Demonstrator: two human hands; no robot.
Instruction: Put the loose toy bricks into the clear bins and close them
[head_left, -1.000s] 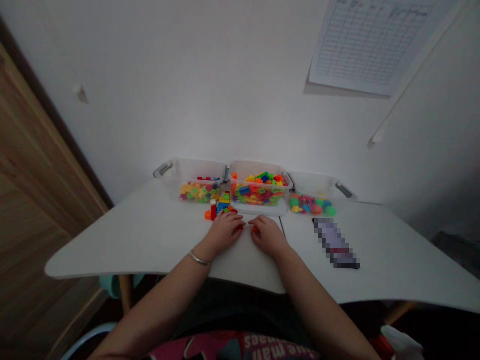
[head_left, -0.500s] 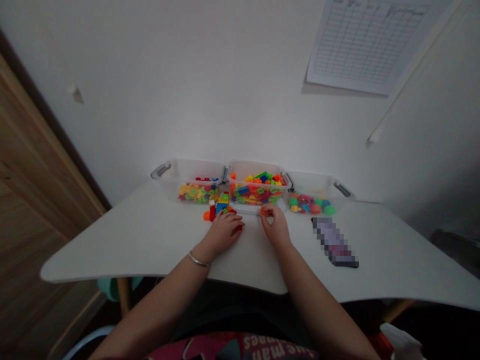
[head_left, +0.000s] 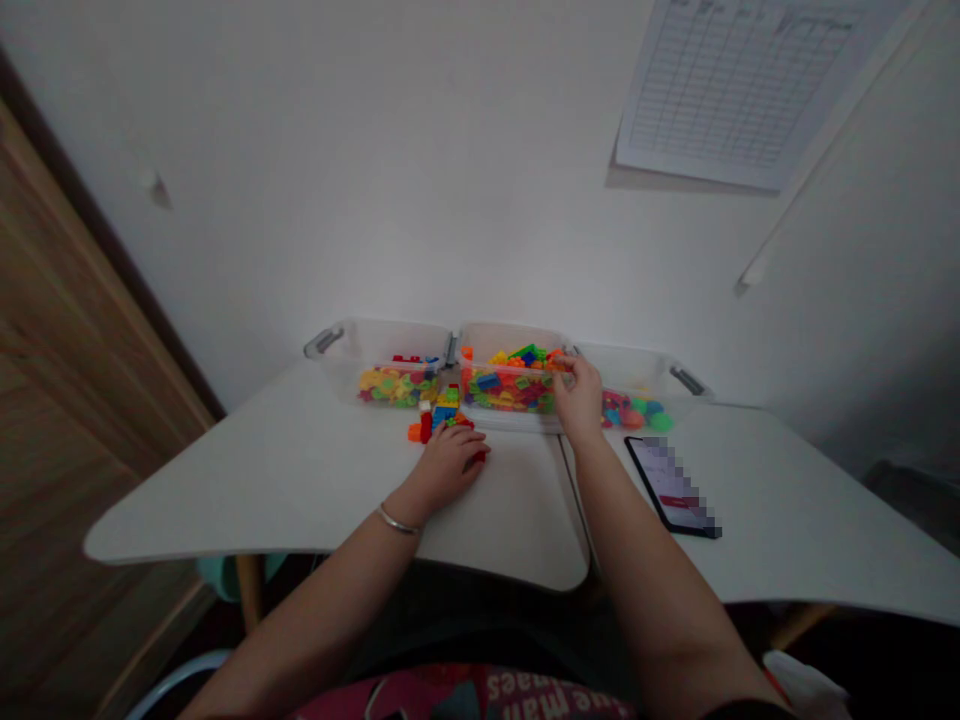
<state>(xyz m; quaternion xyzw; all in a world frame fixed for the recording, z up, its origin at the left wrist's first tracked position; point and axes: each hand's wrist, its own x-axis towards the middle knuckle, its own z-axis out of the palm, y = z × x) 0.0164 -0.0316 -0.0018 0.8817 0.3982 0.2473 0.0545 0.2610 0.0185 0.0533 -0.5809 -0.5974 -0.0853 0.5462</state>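
Note:
My left hand point(head_left: 448, 465), a bangle on its wrist, curls over a model of joined plastic building blocks point(head_left: 444, 412) on the table. Red, blue, yellow, green and orange pieces stick out past the fingers, and a bit of red shows under the palm. At the right end of the middle clear box point(head_left: 517, 392), my right hand point(head_left: 579, 392) is raised to the rim, thumb and forefinger pinched. Orange shows at its fingertips, apparently an orange building block point(head_left: 558, 362), partly hidden against the loose blocks behind.
To the left stands a clear box point(head_left: 375, 345) of blocks with grey handles; another clear box point(head_left: 660, 385) holds round coloured pieces on the right. A phone point(head_left: 667, 485) lies on the white table point(head_left: 300, 490). Behind is the wall, with a printed sheet point(head_left: 735, 95).
My right hand has moved up and to the right, from the table in front of the middle box to its right rim. My left hand stays on the block model.

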